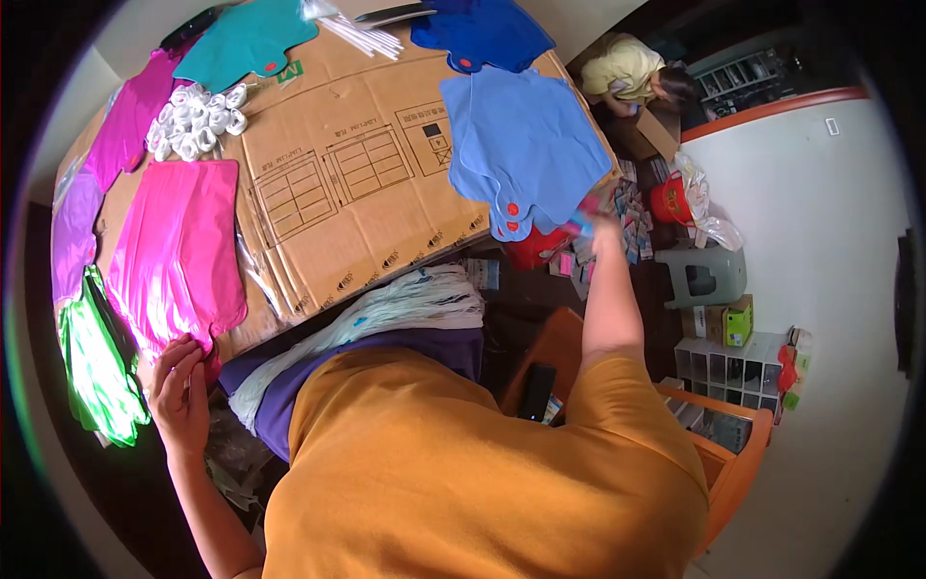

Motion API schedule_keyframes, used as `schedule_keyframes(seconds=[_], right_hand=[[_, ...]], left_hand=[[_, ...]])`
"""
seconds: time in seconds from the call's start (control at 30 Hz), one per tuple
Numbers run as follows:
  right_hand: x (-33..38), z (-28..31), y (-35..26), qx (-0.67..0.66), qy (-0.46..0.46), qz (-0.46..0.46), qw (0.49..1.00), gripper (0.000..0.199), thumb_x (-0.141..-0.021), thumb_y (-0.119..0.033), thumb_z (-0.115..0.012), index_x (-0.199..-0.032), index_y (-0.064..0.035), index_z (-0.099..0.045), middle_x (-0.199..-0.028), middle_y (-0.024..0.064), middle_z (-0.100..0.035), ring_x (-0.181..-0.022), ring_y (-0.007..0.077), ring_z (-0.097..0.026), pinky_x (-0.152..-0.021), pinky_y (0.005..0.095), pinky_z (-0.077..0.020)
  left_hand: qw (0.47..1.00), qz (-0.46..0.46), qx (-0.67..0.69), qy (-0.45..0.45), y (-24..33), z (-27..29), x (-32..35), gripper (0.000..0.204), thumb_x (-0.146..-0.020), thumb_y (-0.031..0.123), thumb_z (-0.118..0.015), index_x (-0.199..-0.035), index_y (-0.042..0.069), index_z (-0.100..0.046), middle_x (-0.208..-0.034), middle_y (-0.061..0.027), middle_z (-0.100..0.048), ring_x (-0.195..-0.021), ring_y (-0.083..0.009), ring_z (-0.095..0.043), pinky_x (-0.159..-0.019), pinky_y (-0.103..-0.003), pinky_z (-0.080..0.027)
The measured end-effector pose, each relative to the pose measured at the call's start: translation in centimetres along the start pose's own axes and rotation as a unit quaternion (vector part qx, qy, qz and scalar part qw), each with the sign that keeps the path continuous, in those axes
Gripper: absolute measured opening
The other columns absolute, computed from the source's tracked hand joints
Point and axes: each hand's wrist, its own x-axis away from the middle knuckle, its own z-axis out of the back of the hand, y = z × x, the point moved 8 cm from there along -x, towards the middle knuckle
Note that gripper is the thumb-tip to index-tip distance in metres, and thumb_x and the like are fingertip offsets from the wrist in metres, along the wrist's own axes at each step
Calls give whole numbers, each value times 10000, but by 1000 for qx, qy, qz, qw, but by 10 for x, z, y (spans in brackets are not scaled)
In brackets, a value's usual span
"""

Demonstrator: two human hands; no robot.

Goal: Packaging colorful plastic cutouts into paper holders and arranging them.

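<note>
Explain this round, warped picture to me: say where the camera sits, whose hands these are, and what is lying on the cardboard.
There is no machine here. The camera sits on a person's head and looks down, so the orange shirt is their own body; its wide lens bends straight edges near the rim. The left hand touches the lower edge of a shiny pink pouch on a sheet of flattened cardboard. The right hand reaches out beside a light blue pouch; it is blurred, so whether its grip holds anything cannot be told. Also on the cardboard lie a teal pouch, a dark blue pouch and a heap of white rings. Another person crouches over a box farther off.
</note>
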Motion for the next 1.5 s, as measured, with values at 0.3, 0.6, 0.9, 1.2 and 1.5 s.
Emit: schedule_keyframes(seconds=[0.3, 0.6, 0.9, 1.2, 1.5], right_hand=[[34, 60, -153, 251, 271, 285, 884, 473, -825, -171, -670, -1271, -98, -530, -1091, 234, -643, -999, 430, -625, -872, 490, -487], [-24, -25, -69, 320, 144, 235, 906, 330, -965, -187, -400, -1256, -100, -529, -1212, 212, -596, -1030, 392, -615, -902, 463, -482], [-49, -14, -60, 331, 189, 273, 883, 289, -879, -197, -500, -1045, -22, -659, -1024, 201, -675, -941, 359, -652, -888, 444, -498], [231, -7, -228, -169, 209, 464, 844, 213, -955, -58, -510, -1068, 62, -644, -1065, 168, -678, -900, 239, -656, -822, 324, -531], [604, -268, -275, 12, -650, 588, 481, 181, -916, -51, -599, -1060, 13, -687, -967, 113, -664, -862, 176, -652, -771, 280, -517]], left_hand=[[1000, -13, 1, 16, -4, -3, 3, 155, -856, -43, -616, -986, -11, -694, -1050, -123, -670, -1048, -272, -619, -943, -376, -458], [999, -6, -31, 9, 0, -7, -6, 154, -845, -59, -609, -972, -14, -684, -1028, -130, -662, -1052, -282, -619, -943, -381, -463], [999, 22, -17, 30, -2, 0, -2, 144, -805, -55, -651, -940, -17, -686, -989, -134, -664, -965, -291, -653, -850, -369, -516], [998, -42, 43, 23, 3, 15, 6, 181, -802, -36, -661, -979, -3, -685, -1020, -139, -664, -1018, -329, -643, -889, -397, -524], [997, -3, 76, -34, -17, 20, -15, 116, -762, 13, -712, -875, -15, -722, -905, -125, -708, -860, -260, -694, -777, -351, -556]])
